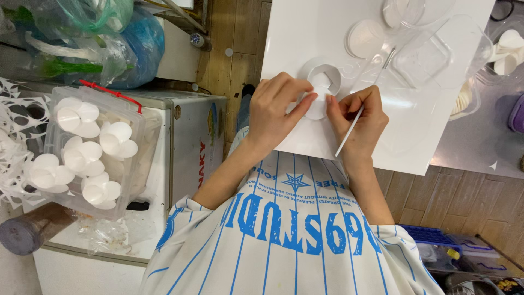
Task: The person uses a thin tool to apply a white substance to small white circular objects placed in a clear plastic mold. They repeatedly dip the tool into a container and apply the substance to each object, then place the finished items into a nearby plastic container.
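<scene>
Pinching small white paper disc [316, 106] in left hand [275, 112] fingers | right hand [360, 117] fingers clamped on thin white stick [349, 130] | next: steady stick-tip placement on disc, judged.

Your white short-sleeved jersey [289, 240] with thin blue pinstripes, large blue block lettering and a blue star printed well behind your fingers, sleeves ending above the elbows, bare forearms, both hands without gloves

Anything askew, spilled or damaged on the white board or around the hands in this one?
Nothing stands out. The left hand and right hand pinch a small white piece on the white board; the right also holds a thin white stick.
</scene>
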